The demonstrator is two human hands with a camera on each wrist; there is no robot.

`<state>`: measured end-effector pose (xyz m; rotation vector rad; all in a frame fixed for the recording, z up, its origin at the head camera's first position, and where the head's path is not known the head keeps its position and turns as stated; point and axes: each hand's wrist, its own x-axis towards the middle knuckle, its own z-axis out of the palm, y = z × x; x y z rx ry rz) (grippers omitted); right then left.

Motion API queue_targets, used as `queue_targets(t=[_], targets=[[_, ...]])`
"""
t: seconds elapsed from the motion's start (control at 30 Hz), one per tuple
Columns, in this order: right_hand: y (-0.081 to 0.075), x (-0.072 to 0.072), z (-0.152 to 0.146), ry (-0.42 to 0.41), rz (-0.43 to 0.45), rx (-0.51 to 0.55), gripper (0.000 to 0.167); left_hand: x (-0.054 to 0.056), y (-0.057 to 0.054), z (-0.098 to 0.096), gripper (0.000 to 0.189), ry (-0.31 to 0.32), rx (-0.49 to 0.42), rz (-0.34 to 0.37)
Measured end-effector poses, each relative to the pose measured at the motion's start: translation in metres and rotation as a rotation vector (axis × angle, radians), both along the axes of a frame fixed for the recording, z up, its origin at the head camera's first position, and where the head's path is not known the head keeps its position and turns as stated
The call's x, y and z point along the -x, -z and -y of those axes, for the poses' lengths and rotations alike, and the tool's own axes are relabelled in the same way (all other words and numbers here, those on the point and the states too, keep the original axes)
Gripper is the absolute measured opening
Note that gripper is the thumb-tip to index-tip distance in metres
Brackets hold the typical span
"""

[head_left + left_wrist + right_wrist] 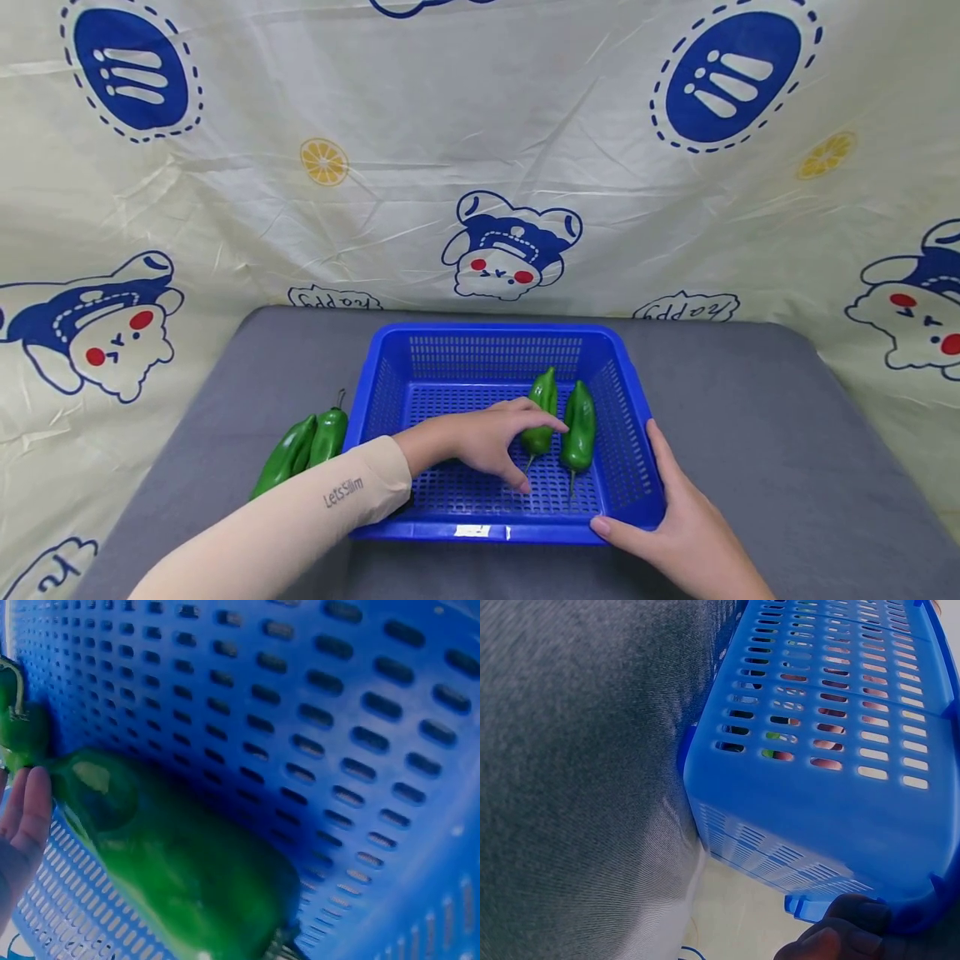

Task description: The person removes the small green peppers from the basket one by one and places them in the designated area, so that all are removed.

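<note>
My left hand (pixel 495 442) reaches over the blue plastic basket (pixel 487 531), thumb and fingers spread apart. Its fingers pass over one green pepper (pixel 542 442), and the fingertips come close to a second green pepper (pixel 578 429); whether they touch cannot be told. In the left wrist view a large green pepper (pixel 187 862) lies near the camera against the basket's slotted wall, with the fingers (pixel 34 806) by its far end. At the basket's front right corner, my right hand (pixel 686 517) grips the rim, thumb on top and fingers along the outer side.
Outside the basket on the left, green peppers (pixel 288 454) lie on the grey-covered table (pixel 750 417), partly hidden by the left sleeve (pixel 300 517). A pale printed cloth (pixel 412 233) hangs behind the table. The basket's side walls stand upright around its floor.
</note>
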<state>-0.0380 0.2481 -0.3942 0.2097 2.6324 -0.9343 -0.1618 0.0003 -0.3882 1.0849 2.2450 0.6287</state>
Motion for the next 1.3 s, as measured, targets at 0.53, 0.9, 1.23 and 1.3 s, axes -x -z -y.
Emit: queue_targets(t=[0.53, 0.9, 1.23, 1.3], targets=[[0.001, 0.001, -0.001, 0.007, 0.023, 0.015, 0.132, 0.01, 0.01, -0.026, 0.07, -0.05, -0.024, -0.068], [0.001, -0.001, -0.001, -0.005, -0.009, 0.029, 0.131, 0.015, 0.017, -0.04, 0.076, -0.133, -0.011, -0.1], [0.0, -0.002, -0.001, -0.004, -0.018, 0.038, 0.129, 0.015, 0.018, -0.047, 0.088, -0.18, 0.047, -0.175], [0.0, -0.002, -0.001, -0.005, -0.023, 0.035, 0.129, 0.015, 0.018, -0.048, 0.091, -0.2, 0.06, -0.174]])
